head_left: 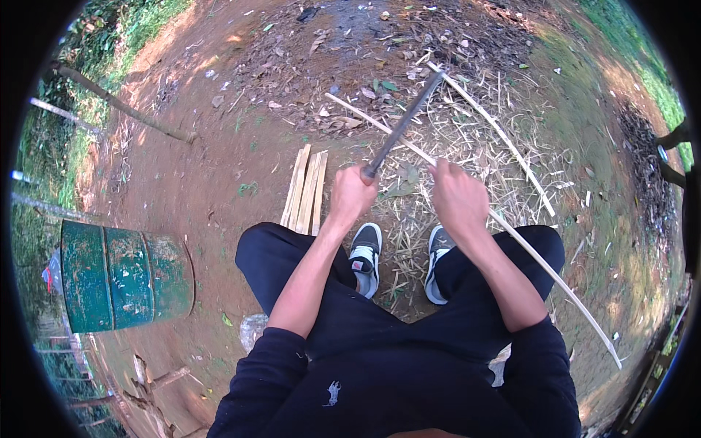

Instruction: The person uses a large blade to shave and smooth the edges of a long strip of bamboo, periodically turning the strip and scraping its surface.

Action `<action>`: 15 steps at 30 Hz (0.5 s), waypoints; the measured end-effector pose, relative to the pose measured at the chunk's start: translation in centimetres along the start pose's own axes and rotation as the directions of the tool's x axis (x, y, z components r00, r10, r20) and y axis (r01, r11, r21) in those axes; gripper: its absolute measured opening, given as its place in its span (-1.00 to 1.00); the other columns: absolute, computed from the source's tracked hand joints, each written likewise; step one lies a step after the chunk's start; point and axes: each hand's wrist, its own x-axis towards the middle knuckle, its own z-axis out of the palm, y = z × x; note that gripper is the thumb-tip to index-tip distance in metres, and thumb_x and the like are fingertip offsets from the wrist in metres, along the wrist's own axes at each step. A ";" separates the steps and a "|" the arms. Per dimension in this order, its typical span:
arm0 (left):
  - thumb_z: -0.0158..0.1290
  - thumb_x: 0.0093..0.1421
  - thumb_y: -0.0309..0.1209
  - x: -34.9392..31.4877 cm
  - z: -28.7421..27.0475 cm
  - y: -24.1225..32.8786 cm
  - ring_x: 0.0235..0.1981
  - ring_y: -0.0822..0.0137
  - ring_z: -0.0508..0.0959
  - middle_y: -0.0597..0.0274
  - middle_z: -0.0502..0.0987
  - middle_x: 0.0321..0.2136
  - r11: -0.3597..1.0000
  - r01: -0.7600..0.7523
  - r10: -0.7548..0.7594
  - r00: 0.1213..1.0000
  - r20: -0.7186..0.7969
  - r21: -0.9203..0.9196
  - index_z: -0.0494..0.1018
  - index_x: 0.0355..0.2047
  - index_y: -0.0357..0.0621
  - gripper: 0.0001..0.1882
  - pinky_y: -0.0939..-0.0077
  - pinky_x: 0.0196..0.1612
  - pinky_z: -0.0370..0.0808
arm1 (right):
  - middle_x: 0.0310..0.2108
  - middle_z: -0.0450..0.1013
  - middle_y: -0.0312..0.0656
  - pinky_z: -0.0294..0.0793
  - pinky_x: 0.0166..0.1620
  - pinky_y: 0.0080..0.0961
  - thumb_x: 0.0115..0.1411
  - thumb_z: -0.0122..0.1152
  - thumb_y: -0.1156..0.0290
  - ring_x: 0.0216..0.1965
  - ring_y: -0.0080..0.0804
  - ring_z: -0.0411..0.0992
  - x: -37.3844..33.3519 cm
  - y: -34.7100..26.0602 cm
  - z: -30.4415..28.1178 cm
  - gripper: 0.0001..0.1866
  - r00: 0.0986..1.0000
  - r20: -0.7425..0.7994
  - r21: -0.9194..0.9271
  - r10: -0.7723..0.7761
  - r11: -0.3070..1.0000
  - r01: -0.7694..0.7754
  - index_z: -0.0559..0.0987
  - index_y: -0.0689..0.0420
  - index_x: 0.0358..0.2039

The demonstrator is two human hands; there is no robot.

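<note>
My left hand [353, 193] is closed around the grip of a machete [406, 120], whose long dark blade slants up and to the right. In my right hand [460, 197] is a long, pale bamboo strip [555, 277]. It runs from the upper left, under my fingers, past my right knee to the lower right. The blade crosses the strip to the left of my right hand; whether they touch, I cannot tell. Another pale bamboo strip [504, 139] lies on the ground, its far end near the blade's tip.
Several flat split slats [305, 191] lie beyond my left knee. Thin shavings [409, 219] litter the ground around my shoes [365, 255]. A green metal drum [128, 277] is at the left, with rough branches [150, 390] nearer me. Dry leaves [328, 62] cover the far ground.
</note>
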 end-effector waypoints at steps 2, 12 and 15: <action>0.09 0.12 -0.35 0.1 0.3 0.0 -0.36 -0.25 0.62 -0.27 0.58 -0.50 0.999 -0.002 0.002 1.000 -0.011 0.035 0.59 -0.41 -0.29 -0.78 -0.01 -0.23 0.54 | -0.43 0.56 0.05 0.50 -0.61 -0.37 0.38 0.04 0.37 -0.57 -0.20 0.57 -0.7 0.7 -0.8 -0.78 1.000 0.006 -0.002 -0.008 1.000 0.008 0.51 0.27 -0.32; 0.06 0.08 -0.35 0.3 0.1 0.5 -0.32 -0.27 0.61 -0.28 0.58 -0.46 0.996 -0.042 0.045 0.998 -0.044 0.077 0.59 -0.37 -0.24 -0.78 -0.05 -0.18 0.54 | -0.46 0.55 0.00 0.54 -0.56 -0.38 0.40 0.03 0.34 -0.56 -0.20 0.58 -1.4 -0.2 -2.0 -0.75 0.999 -0.030 -0.051 -0.016 0.999 0.014 0.48 0.26 -0.35; 0.07 0.07 -0.36 0.3 0.6 0.2 -0.32 -0.25 0.61 -0.28 0.59 -0.46 0.995 -0.033 0.039 0.997 -0.064 0.091 0.60 -0.37 -0.22 -0.79 -0.05 -0.18 0.55 | -0.46 0.55 0.01 0.54 -0.56 -0.38 0.38 0.04 0.37 -0.55 -0.20 0.58 -1.6 -0.1 -1.9 -0.78 1.000 -0.017 -0.060 -0.015 0.998 0.014 0.47 0.27 -0.34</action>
